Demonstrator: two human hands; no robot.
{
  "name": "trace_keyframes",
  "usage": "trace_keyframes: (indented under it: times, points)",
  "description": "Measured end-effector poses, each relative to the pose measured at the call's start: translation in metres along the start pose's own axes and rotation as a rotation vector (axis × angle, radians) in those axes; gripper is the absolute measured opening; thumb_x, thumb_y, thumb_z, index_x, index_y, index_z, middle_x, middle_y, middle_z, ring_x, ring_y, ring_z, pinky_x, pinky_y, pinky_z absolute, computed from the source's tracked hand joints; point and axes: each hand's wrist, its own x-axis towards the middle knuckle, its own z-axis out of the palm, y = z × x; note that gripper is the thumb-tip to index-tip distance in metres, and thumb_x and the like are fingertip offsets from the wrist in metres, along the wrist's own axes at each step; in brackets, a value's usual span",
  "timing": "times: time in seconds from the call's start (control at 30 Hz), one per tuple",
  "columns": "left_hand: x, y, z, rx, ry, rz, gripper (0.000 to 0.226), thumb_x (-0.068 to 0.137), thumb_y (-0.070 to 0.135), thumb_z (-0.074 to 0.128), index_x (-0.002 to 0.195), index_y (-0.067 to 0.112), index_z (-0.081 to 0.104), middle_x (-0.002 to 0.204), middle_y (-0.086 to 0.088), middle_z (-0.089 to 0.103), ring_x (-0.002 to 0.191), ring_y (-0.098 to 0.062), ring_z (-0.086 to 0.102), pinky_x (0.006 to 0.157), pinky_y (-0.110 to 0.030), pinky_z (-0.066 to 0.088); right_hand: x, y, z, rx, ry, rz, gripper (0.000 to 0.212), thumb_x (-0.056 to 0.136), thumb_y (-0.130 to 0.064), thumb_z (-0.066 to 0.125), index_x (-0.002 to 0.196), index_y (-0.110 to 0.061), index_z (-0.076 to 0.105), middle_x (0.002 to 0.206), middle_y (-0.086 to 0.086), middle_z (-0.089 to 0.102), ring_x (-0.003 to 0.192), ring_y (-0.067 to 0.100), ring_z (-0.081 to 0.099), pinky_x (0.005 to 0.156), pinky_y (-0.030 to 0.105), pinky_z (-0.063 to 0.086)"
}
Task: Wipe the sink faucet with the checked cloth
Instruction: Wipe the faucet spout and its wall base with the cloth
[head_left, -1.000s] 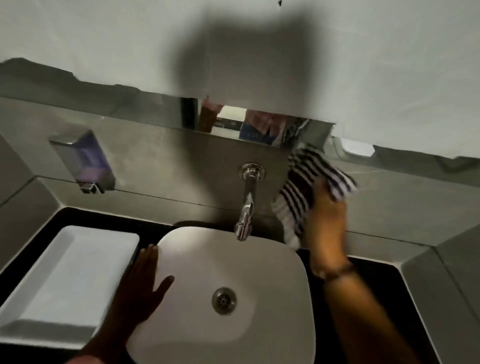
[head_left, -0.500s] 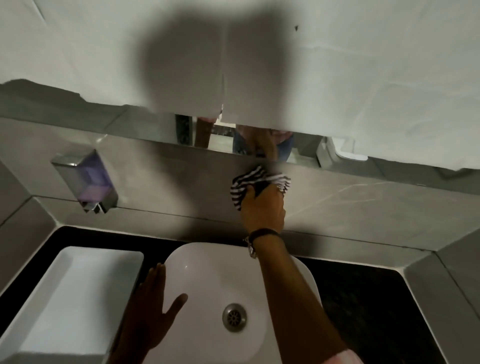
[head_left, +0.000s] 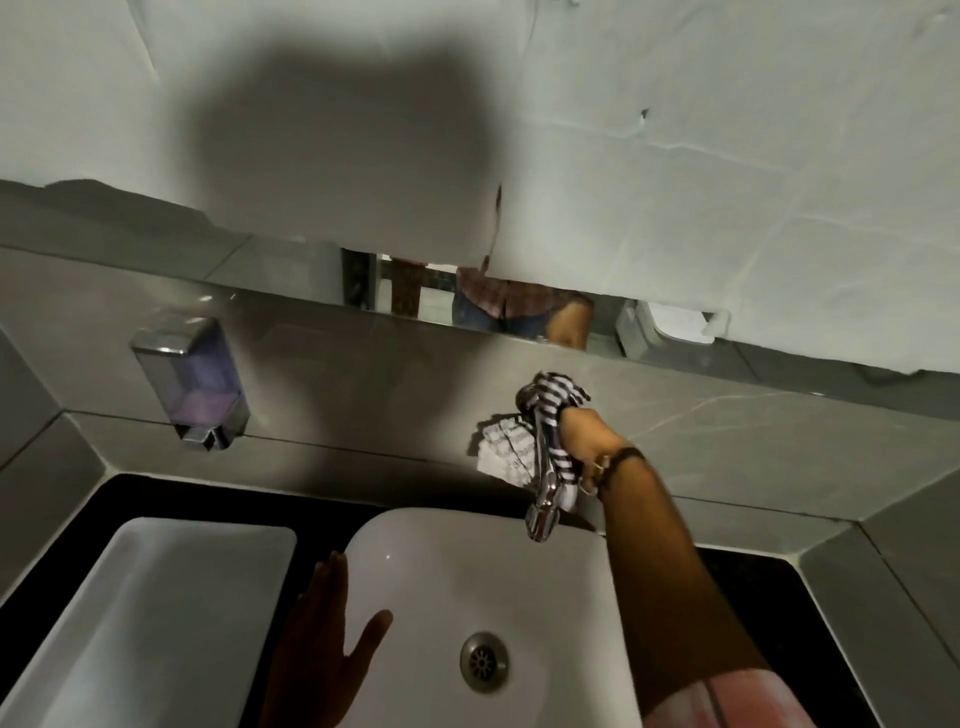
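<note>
A chrome faucet (head_left: 543, 506) comes out of the grey tiled wall above the white basin (head_left: 415, 551). My right hand (head_left: 584, 434) holds the black-and-white checked cloth (head_left: 553, 395) pressed around the faucet's upper part; a loose fold of cloth hangs on the faucet's left side. Only the spout's lower end shows below the cloth. My left hand (head_left: 324, 649) rests flat, fingers spread, on the basin's left rim and holds nothing.
A soap dispenser (head_left: 189, 382) with purple liquid hangs on the wall at left. A white rectangular tray (head_left: 130, 623) sits on the black counter left of the basin. The drain (head_left: 483, 661) lies in the basin's middle. White paper covers most of the mirror (head_left: 467, 301) above.
My right hand brought the cloth from the right of the faucet onto it, then slid down, so the spout's lower end shows again. The left hand stayed on the rim.
</note>
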Motion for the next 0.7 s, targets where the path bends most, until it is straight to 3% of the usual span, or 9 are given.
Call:
trace_keyframes:
  times: [0.13,0.23,0.3,0.37,0.43,0.5,0.6,0.7]
  points:
    - [0.0,0.003,-0.004,-0.003,-0.011,-0.005,0.117,0.066,0.095,0.002,0.152,0.02,-0.024,0.162,0.01,-0.017,0.153,-0.011,-0.005,0.127,-0.039,0.005,0.006,0.003,0.003,-0.067,-0.003,0.027,0.041,0.103,-0.004,0.035,0.138,0.011,0.05,0.143,0.026,0.052,0.133,0.038,0.049,0.106,0.037,0.04]
    - [0.0,0.004,-0.004,0.007,-0.013,0.01,0.113,0.069,0.093,0.004,0.152,0.022,-0.025,0.162,0.01,-0.017,0.154,-0.012,-0.005,0.127,-0.039,0.005,-0.002,-0.024,0.008,-0.195,0.063,-0.001,0.036,0.083,-0.03,0.058,0.109,-0.009,0.071,0.115,0.017,0.073,0.103,0.034,0.069,0.094,0.039,0.056]
    - [0.0,0.003,-0.004,0.008,-0.011,0.013,0.114,0.067,0.095,0.001,0.152,0.024,-0.024,0.162,0.011,-0.015,0.153,-0.011,-0.005,0.128,-0.04,0.007,-0.002,-0.03,0.009,-0.214,0.138,0.008,0.046,0.07,-0.047,0.053,0.092,-0.012,0.073,0.092,0.012,0.077,0.082,0.032,0.073,0.087,0.045,0.059]
    - [0.002,0.003,-0.003,0.009,-0.007,0.016,0.114,0.066,0.096,-0.001,0.152,0.024,-0.022,0.163,0.01,-0.012,0.152,-0.01,-0.004,0.128,-0.04,0.009,-0.003,-0.027,0.007,-0.211,0.105,-0.077,0.05,0.077,-0.047,0.049,0.103,-0.012,0.073,0.103,0.015,0.075,0.092,0.034,0.073,0.092,0.043,0.057]
    - [0.003,0.002,-0.003,0.014,-0.014,0.014,0.116,0.064,0.097,-0.003,0.152,0.023,-0.021,0.164,0.009,-0.011,0.153,-0.01,-0.004,0.128,-0.04,0.009,0.0,-0.008,0.002,-0.156,0.032,-0.128,0.044,0.097,-0.023,0.043,0.129,0.0,0.061,0.132,0.024,0.062,0.121,0.037,0.061,0.1,0.037,0.049]
    - [0.003,0.003,-0.004,0.01,-0.026,0.0,0.119,0.063,0.097,-0.003,0.153,0.021,-0.021,0.166,0.007,-0.009,0.156,-0.014,-0.001,0.128,-0.04,0.009,0.006,0.012,-0.004,0.003,-0.059,-0.041,0.043,0.105,-0.006,0.03,0.141,0.011,0.047,0.145,0.029,0.048,0.135,0.039,0.047,0.104,0.035,0.04]
    - [0.001,0.004,-0.006,0.013,-0.031,-0.013,0.117,0.067,0.095,0.004,0.153,0.02,-0.02,0.168,0.005,-0.006,0.157,-0.017,0.003,0.128,-0.041,0.01,0.008,0.022,-0.001,0.148,-0.04,-0.012,0.045,0.106,-0.005,0.025,0.144,0.012,0.041,0.149,0.029,0.044,0.138,0.038,0.043,0.103,0.033,0.039]
    - [0.0,0.007,-0.007,0.0,-0.034,-0.003,0.119,0.065,0.096,0.0,0.154,0.02,-0.018,0.166,0.006,-0.008,0.156,-0.017,0.003,0.128,-0.041,0.009,0.009,0.007,0.009,0.076,0.084,-0.081,0.043,0.103,-0.019,0.036,0.131,0.005,0.058,0.133,0.027,0.059,0.123,0.037,0.057,0.099,0.035,0.046]
